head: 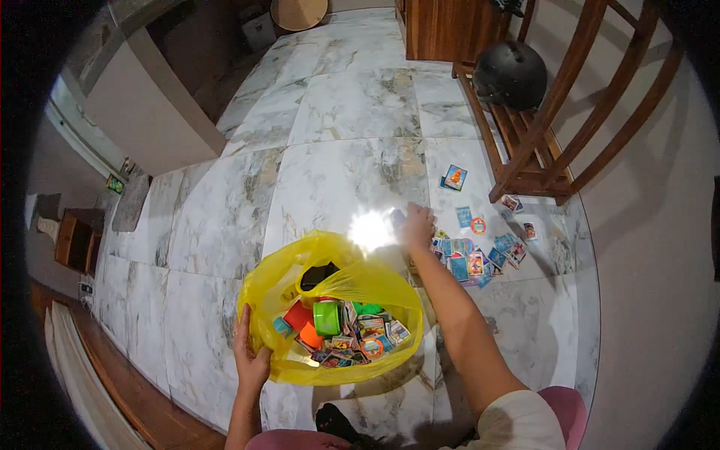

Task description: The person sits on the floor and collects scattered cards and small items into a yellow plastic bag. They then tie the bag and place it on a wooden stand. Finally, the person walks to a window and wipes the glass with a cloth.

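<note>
My left hand (251, 354) grips the left rim of a yellow plastic bag (337, 374) that stands wide on the tiled floor. Inside it lie many trading cards (340, 343), a green plastic cup-like piece (327, 318), red, orange and teal plastic pieces, and a black object (318, 276) near the far side. My right hand (417, 225) is beyond the bag's right side, fingers curled at a small bluish item, perhaps a card, partly lost in a bright glare. Loose cards (459, 269) and a round orange-rimmed disc (478, 225) are scattered to the right of it.
A slatted wooden rack (520, 183) with a dark helmet-like ball (511, 75) stands at the right by the wall. Two overlapping cards (454, 178) lie near its foot. A wooden cabinet (455, 28) is at the back, a grey mat (131, 203) at the left.
</note>
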`<state>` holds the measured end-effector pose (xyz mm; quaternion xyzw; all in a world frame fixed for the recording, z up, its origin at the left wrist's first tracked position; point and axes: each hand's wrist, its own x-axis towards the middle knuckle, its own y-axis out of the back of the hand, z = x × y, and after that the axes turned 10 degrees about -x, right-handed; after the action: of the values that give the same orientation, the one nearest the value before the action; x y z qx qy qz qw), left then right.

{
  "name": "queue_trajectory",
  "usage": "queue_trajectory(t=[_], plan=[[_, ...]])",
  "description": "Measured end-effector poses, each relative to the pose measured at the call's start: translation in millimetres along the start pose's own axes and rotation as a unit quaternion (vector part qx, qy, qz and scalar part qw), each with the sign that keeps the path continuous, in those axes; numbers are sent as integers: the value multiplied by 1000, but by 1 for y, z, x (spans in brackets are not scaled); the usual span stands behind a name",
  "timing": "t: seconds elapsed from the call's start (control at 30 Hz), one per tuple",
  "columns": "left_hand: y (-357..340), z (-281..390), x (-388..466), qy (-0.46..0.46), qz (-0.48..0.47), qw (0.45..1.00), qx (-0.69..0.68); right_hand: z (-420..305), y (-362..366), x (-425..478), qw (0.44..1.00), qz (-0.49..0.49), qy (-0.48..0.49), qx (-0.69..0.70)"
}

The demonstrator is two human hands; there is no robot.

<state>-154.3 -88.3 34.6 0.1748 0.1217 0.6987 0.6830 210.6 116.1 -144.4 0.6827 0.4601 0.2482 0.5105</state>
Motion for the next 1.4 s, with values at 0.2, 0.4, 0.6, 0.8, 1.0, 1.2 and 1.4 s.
queue_trajectory(t=[0.2,0.4,0.6,0.8,1.0,1.2,1.4], plan=[[-6,0,4,8,-9,1000,-28,30,-14,7,986,43,39,157],[-6,-1,3,-16,-4,1000,-7,67,16,3,934,71,101,336],[8,-5,-1,-39,-5,999,30,3,181,-113,797,-146,229,539],[-5,7,5,-57,-9,998,-3,-41,193,-189,810,-122,391,421],[-4,9,-4,-27,1,999,-38,-17,150,-158,854,-15,238,463],[-12,12,0,-24,-10,999,-28,98,36,-58,972,106,145,152],[-7,11,-4,-26,-2,999,-21,91,22,-100,990,89,109,8]])
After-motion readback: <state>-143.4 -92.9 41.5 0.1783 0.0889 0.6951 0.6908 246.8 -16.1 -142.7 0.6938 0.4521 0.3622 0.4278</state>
